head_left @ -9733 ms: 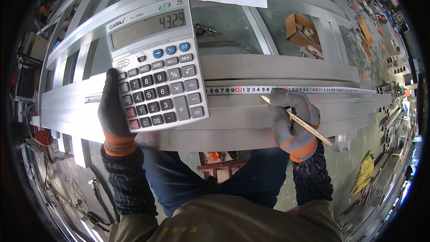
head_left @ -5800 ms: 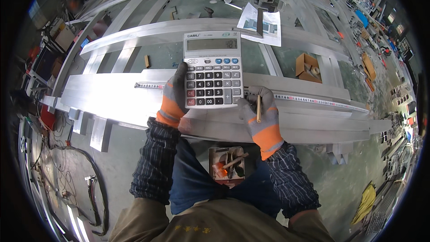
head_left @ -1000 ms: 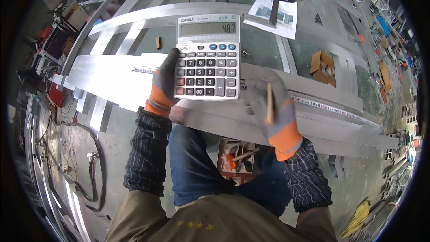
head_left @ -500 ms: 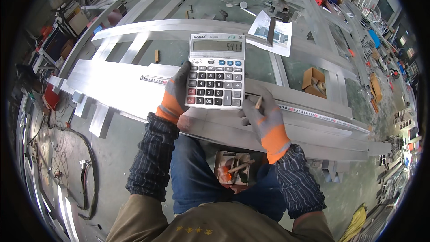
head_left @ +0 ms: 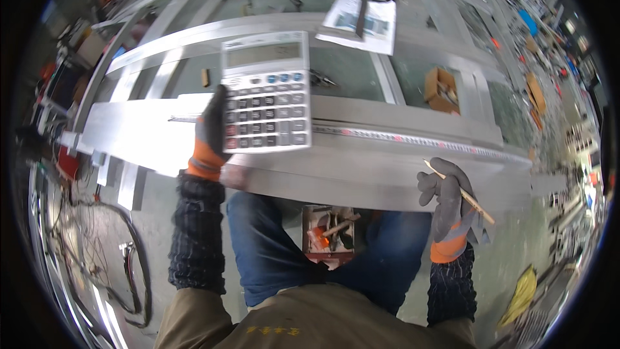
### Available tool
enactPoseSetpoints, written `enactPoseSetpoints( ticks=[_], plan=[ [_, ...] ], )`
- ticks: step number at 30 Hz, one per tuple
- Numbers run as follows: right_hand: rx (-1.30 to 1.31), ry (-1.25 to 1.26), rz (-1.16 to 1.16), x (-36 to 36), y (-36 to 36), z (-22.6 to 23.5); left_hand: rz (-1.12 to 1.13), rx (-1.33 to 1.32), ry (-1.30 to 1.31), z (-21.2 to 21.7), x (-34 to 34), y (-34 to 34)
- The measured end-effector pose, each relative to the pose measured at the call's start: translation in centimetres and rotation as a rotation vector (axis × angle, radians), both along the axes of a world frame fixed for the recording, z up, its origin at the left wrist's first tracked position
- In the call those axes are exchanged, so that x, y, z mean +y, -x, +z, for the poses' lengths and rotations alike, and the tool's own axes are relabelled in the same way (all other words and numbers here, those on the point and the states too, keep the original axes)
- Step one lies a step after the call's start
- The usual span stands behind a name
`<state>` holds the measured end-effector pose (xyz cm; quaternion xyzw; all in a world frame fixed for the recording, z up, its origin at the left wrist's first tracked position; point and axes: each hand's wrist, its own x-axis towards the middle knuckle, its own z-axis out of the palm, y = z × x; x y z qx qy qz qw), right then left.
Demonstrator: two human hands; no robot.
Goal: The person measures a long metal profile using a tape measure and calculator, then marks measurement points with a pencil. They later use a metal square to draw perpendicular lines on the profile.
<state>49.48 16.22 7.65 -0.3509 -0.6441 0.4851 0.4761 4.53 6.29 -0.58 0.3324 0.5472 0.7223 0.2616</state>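
Observation:
My left hand, in a grey and orange glove, grips the left side of a silver calculator held up over the metal work. Off to the right, my gloved right hand is closed on a wooden pencil, its tip pointing up and left. Beneath both hands lie long silver metal panels. A measuring tape stretches along them, its middle part hidden behind the calculator.
A printed sheet with a dark metal square lies on the frame bars behind. A cardboard box stands at the right. Between my legs is a tool box. Hoses and cables run along the floor at left.
My right hand has moved away from the calculator to the right, taking the pencil along. My left hand and the calculator have shifted left; the calculator is now blurred.

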Motion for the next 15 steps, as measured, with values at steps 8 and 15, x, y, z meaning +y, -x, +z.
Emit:
enactPoseSetpoints(
  ticks=[8,15],
  plan=[
    [-0.076,-0.184,-0.082,2.8,-5.2,-0.4,-0.062,0.149,0.004,-0.2,-1.2,0.4],
    [-0.239,-0.367,0.051,5.8,-2.9,-0.7,0.086,0.311,0.069,0.5,-1.7,0.2]
  ],
)
